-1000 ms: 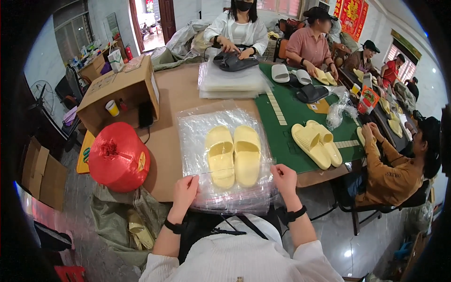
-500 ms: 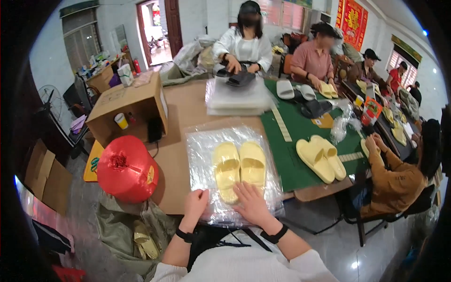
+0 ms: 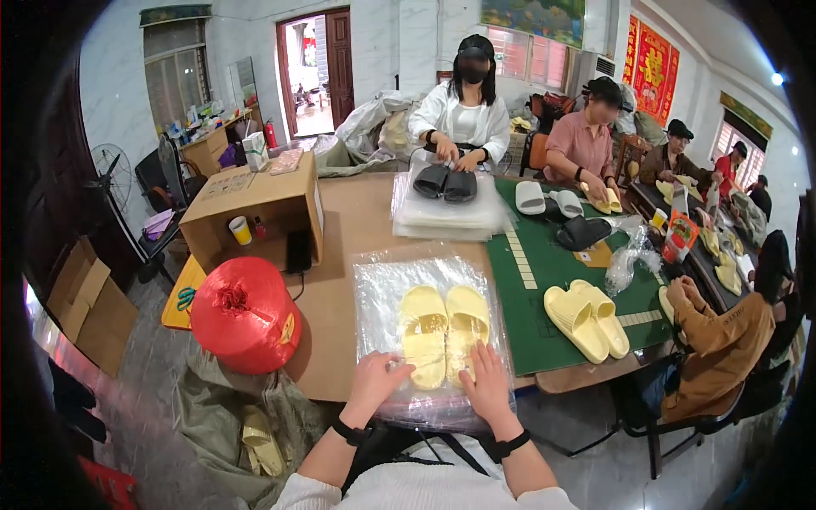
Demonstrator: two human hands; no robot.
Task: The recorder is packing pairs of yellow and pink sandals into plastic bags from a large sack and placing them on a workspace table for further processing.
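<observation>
Subject: 1 pair of yellow slippers (image 3: 424, 354), lying side by side on the counter (image 3: 340, 223) directly in front of the person, heels toward the person. The pair sits within the outline of a clear bag (image 3: 374, 293). Glare crosses the straps and soles, so film appears to lie over the pair; this is a judgement, as the layers are hard to separate.

Hands: the right hand (image 3: 489, 384) lies with its fingers spread at the heel of the right slipper. The left hand (image 3: 378, 385) is beside the left heel, thumb apart from the index finger; whether its fingertips pinch any film cannot be told.

Progress, as judged: the pair is matched, aligned and probably inside the bag. No fold or closure is evident; the near edge shows a reddish tint, and whether it is sealed cannot be told. A 2nd yellow pair (image 3: 586, 321) lies bare on the green mat (image 3: 544, 272) to the right and is not bagged.

Surroundings: a red twine roll (image 3: 245, 319) stands to the left, near an open carton (image 3: 246, 195). A sack (image 3: 204, 416) on the floor holds further yellow footwear. Across the counter, a co-worker (image 3: 461, 119) has hands at black slippers (image 3: 445, 182) on a film stack (image 3: 412, 223).
</observation>
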